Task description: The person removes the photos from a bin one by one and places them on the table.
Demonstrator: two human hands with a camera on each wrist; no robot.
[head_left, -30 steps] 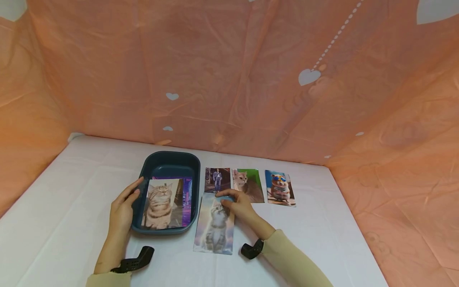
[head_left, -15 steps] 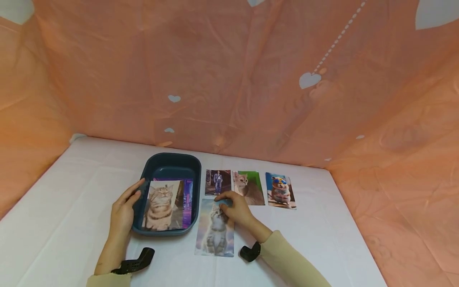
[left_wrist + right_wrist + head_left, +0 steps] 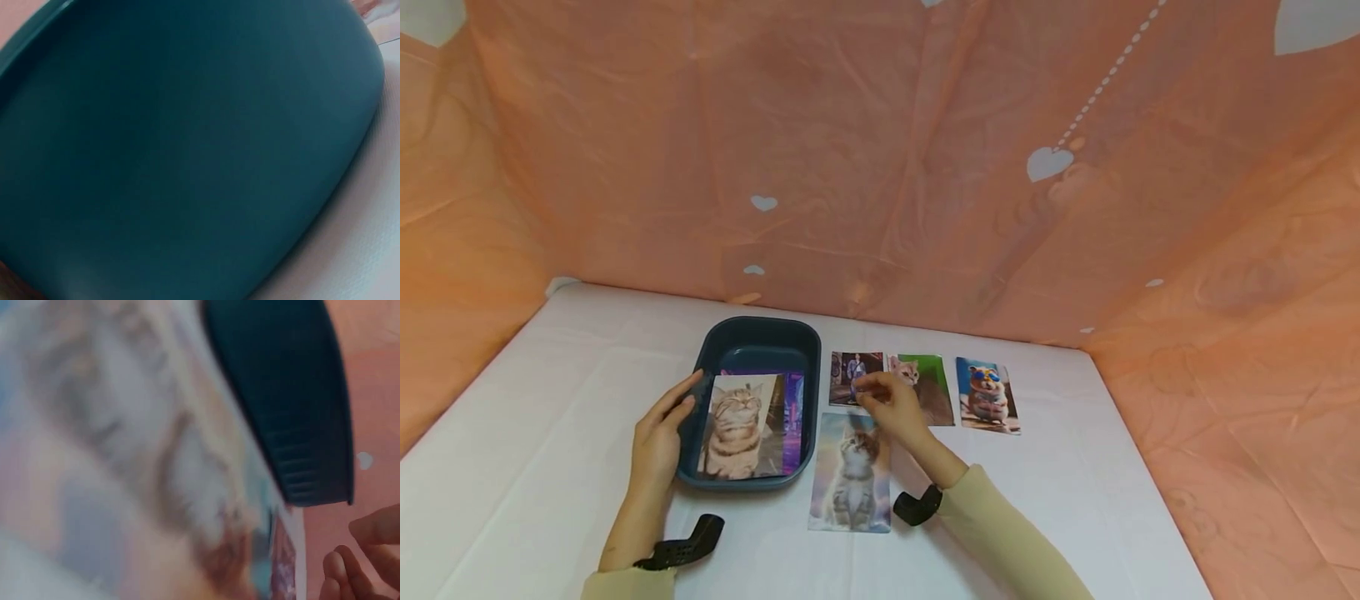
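A dark teal plastic tray point(image 3: 752, 354) sits left of centre on the table; its outer wall point(image 3: 187, 150) fills the left wrist view. Along the tray's left side rests my left hand point(image 3: 655, 442), fingers mostly straight, thumb at the rim. Inside the tray lies a photo of a tan cat point(image 3: 735, 425) over a purple one point(image 3: 792, 425). My right hand point(image 3: 898, 412) is just above a grey kitten photo point(image 3: 852, 487), fingers bent and holding nothing. Its fingertips overlap a small photo of a standing figure point(image 3: 842, 379); in the right wrist view thumb and fingers point(image 3: 381, 528) are apart.
Right of that small photo lie a cat photo with a green background point(image 3: 936, 379) and a photo of a hamster in sunglasses point(image 3: 987, 396). A white cloth point(image 3: 1075, 500) covers the table. Orange fabric with white hearts point(image 3: 880, 167) encloses the back and sides.
My right hand has let go of the top edge of the grey kitten photo and risen slightly away from it. The left hand and tray have stayed in place.
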